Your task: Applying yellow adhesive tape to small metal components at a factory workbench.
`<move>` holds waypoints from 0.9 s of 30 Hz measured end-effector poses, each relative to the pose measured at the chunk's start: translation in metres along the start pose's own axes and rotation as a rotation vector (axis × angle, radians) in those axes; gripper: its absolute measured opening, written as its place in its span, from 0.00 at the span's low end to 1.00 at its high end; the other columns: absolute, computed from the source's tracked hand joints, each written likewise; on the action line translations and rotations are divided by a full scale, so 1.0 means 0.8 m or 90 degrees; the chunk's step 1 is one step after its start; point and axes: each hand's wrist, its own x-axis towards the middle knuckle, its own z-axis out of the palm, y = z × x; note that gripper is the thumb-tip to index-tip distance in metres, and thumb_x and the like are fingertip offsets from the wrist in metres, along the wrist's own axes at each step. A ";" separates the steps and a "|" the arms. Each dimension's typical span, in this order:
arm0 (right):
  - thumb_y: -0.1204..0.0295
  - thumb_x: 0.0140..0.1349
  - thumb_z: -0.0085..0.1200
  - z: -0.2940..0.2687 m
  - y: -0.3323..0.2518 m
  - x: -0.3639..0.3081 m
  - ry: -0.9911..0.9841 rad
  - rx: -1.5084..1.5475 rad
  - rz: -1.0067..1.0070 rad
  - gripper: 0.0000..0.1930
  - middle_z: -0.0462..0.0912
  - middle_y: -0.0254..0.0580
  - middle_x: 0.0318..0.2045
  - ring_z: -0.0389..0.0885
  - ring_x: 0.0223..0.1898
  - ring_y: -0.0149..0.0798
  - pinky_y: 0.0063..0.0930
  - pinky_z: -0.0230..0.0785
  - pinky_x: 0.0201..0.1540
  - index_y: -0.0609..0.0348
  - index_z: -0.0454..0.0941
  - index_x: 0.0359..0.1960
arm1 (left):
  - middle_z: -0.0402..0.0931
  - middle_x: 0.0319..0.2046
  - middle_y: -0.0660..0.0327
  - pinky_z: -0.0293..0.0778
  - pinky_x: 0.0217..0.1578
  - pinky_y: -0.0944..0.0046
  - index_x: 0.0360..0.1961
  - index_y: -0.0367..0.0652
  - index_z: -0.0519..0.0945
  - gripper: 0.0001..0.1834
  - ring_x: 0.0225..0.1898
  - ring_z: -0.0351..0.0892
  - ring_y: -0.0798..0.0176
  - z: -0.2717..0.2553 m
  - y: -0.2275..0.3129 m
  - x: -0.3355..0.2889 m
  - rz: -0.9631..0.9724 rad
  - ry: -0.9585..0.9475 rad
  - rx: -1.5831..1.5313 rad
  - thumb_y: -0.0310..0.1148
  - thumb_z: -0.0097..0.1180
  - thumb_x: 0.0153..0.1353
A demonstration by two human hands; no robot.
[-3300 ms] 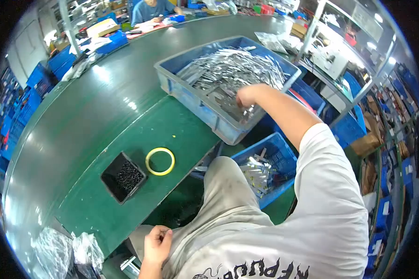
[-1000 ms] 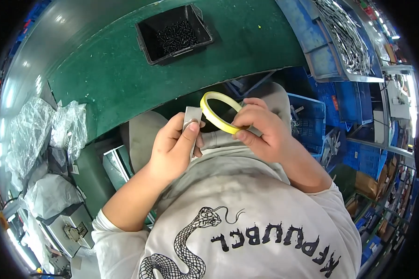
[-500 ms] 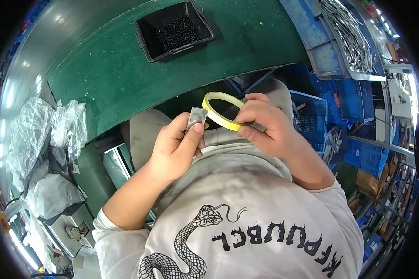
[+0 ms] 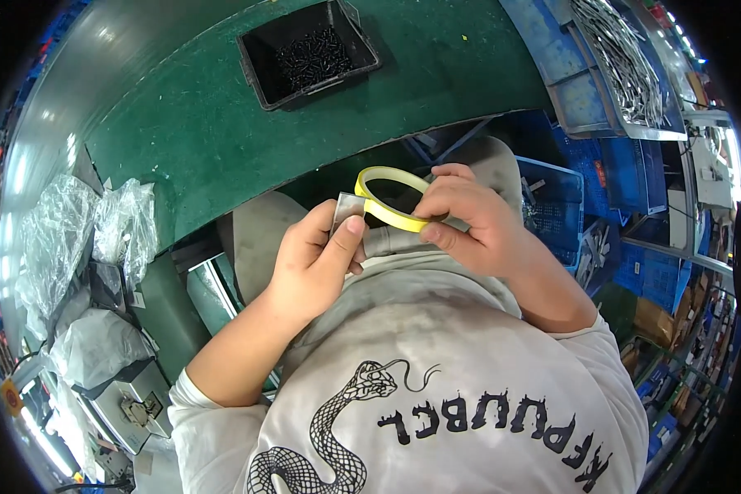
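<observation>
My left hand (image 4: 317, 255) pinches a small flat metal plate (image 4: 350, 208) between thumb and fingers, its silvery face turned up. A roll of yellow tape (image 4: 399, 219) hangs in my right hand (image 4: 473, 218), the thumb below the ring and the fingers over its near right side. The roll's left side meets the plate's right edge, and a bit of yellow seems to lie against the plate there. Both hands are held above my lap, in front of the table edge. My fingers hide the lower part of the plate.
Beyond my hands, a black bin (image 4: 309, 62) of small dark parts stands on the green table (image 4: 189, 123). A blue crate (image 4: 580, 90) of long metal strips is at the far right, with a blue basket (image 4: 552, 198) below. Clear plastic bags (image 4: 123, 222) lie at left.
The tape roll has shifted slightly left and now touches the plate's edge. The plate has turned a little more face-up. Both hands keep their holds.
</observation>
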 end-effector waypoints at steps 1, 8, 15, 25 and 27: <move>0.68 0.65 0.59 0.000 0.000 0.000 0.001 0.001 0.000 0.07 0.80 0.34 0.31 0.78 0.36 0.37 0.46 0.56 0.62 0.56 0.79 0.40 | 0.74 0.26 0.66 0.71 0.27 0.73 0.44 0.35 0.76 0.12 0.24 0.72 0.75 0.001 0.001 0.000 -0.001 0.011 0.001 0.35 0.49 0.74; 0.67 0.65 0.59 0.003 -0.001 0.002 -0.002 -0.026 -0.003 0.08 0.80 0.33 0.32 0.78 0.36 0.37 0.46 0.57 0.62 0.56 0.79 0.40 | 0.73 0.24 0.68 0.69 0.26 0.73 0.44 0.36 0.79 0.13 0.24 0.70 0.77 0.004 0.003 0.002 -0.015 0.052 0.029 0.37 0.52 0.73; 0.71 0.61 0.62 0.009 -0.002 0.001 0.025 -0.082 -0.034 0.08 0.81 0.34 0.31 0.79 0.36 0.40 0.47 0.59 0.60 0.56 0.79 0.40 | 0.71 0.20 0.70 0.65 0.23 0.73 0.36 0.36 0.80 0.14 0.22 0.66 0.79 0.006 0.007 0.004 -0.028 0.085 0.071 0.38 0.54 0.72; 0.75 0.55 0.63 0.032 -0.029 -0.002 0.095 -0.229 -0.059 0.09 0.82 0.35 0.30 0.81 0.34 0.40 0.48 0.64 0.55 0.55 0.79 0.38 | 0.75 0.25 0.67 0.69 0.23 0.72 0.40 0.35 0.81 0.13 0.23 0.71 0.75 0.002 -0.004 0.006 -0.011 0.114 0.128 0.36 0.53 0.72; 0.76 0.54 0.63 0.039 -0.032 -0.004 0.126 -0.260 -0.051 0.09 0.83 0.34 0.29 0.81 0.30 0.39 0.44 0.66 0.53 0.56 0.78 0.38 | 0.75 0.25 0.67 0.69 0.23 0.73 0.41 0.35 0.81 0.13 0.23 0.71 0.75 0.003 -0.002 0.006 -0.004 0.113 0.120 0.35 0.53 0.72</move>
